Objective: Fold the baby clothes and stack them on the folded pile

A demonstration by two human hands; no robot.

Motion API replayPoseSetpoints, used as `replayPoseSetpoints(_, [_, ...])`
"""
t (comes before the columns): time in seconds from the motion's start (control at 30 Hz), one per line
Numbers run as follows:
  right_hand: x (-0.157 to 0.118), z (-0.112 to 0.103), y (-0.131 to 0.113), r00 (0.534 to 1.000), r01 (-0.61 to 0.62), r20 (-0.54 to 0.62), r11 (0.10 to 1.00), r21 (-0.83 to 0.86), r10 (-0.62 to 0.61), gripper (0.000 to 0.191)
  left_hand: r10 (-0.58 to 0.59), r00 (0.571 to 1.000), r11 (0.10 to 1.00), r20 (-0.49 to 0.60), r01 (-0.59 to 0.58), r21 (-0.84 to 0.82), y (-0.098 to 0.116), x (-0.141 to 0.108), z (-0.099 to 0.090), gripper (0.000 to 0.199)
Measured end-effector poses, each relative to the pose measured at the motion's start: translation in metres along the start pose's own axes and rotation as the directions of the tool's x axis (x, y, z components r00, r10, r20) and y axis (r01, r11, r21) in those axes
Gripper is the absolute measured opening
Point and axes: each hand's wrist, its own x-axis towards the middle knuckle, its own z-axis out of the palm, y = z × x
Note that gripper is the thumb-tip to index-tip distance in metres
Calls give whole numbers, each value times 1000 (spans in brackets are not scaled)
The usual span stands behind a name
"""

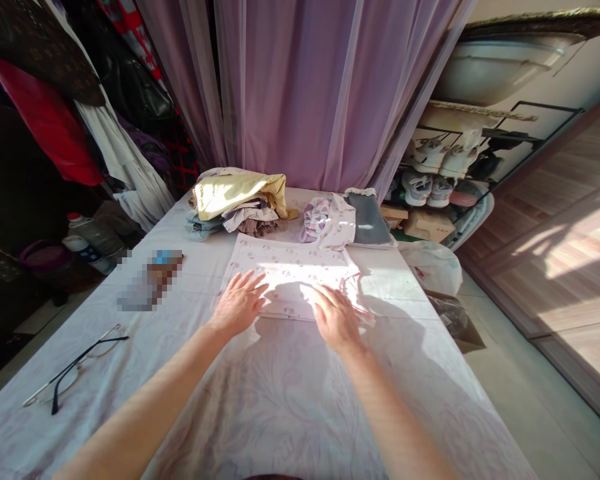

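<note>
A small white garment point(290, 260) with a fine pink print lies spread on the cloth-covered table point(280, 400), one part of it reaching back to the right. My left hand point(241, 303) rests palm down at its near left edge, fingers stretched out. At the near right part of the garment, my right hand point(334, 315) lies with its fingers extended, in bright sunlight. Neither hand grips anything. Behind the garment are a pile of folded clothes point(243, 197) with a yellow piece on top, and a dark grey folded cloth point(367, 217).
Eyeglasses point(75, 367) and a pixelated object point(153, 280) lie on the table's left side. A purple curtain point(290, 93) hangs behind the table. To the right stand a shoe rack with sneakers point(430, 157) and cardboard boxes point(430, 223). Bottles point(93, 237) stand at the left.
</note>
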Motion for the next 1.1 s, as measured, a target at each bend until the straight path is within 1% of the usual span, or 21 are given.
replayPoseSetpoints(0.07, [13, 11, -21, 991, 40, 125, 999, -9, -39, 44, 61, 995, 998, 76, -59, -30, 9, 2, 11, 47])
replayPoseSetpoints(0.13, [18, 20, -32, 972, 64, 229, 998, -19, -58, 48, 55, 992, 998, 115, -52, -34, 12, 2, 20, 52])
replayPoseSetpoints(0.2, [15, 24, -31, 954, 69, 293, 997, -28, -58, 50, 40, 992, 999, 116, -38, -23, 10, 1, 26, 53])
replayPoseSetpoints(0.27, [9, 24, -22, 946, 67, 320, 997, -41, -50, 52, 40, 994, 999, 103, -38, -15, 6, -1, 28, 52])
replayPoseSetpoints(0.37, [-1, 18, -2, 942, 58, 335, 995, -78, -29, 54, 38, 996, 999, 85, -38, -4, 2, -2, 31, 51])
replayPoseSetpoints(0.5, [-10, 10, 20, 935, 51, 356, 989, -140, 2, 56, 33, 998, 999, 49, -34, 29, 3, -2, 36, 51])
replayPoseSetpoints(0.67, [-20, -1, 39, 925, 44, 378, 978, -202, 37, 58, -8, 999, 998, 35, 6, 59, 3, -4, 37, 51])
replayPoseSetpoints(0.8, [-25, -6, 49, 934, 85, 358, 973, -215, -2, 59, -43, 998, 998, 42, 41, 48, -1, -7, 33, 52])
replayPoseSetpoints(0.87, [-27, -6, 51, 941, 93, 339, 974, -208, -17, 59, -54, 997, 998, 50, 52, 31, -4, -8, 32, 52])
replayPoseSetpoints(0.97, [-28, -3, 51, 949, 60, 317, 984, -170, -3, 58, -75, 996, 997, 57, 76, -14, -10, -9, 32, 53])
replayPoseSetpoints(1.03, [-27, -3, 52, 958, 18, 287, 995, -101, 11, 53, -83, 994, 995, 69, 87, -56, -15, -8, 30, 52])
replayPoseSetpoints(1.1, [-21, -5, 56, 975, -19, 220, 1000, 18, 15, 47, -94, 992, 989, 87, 103, -102, -21, -4, 25, 50])
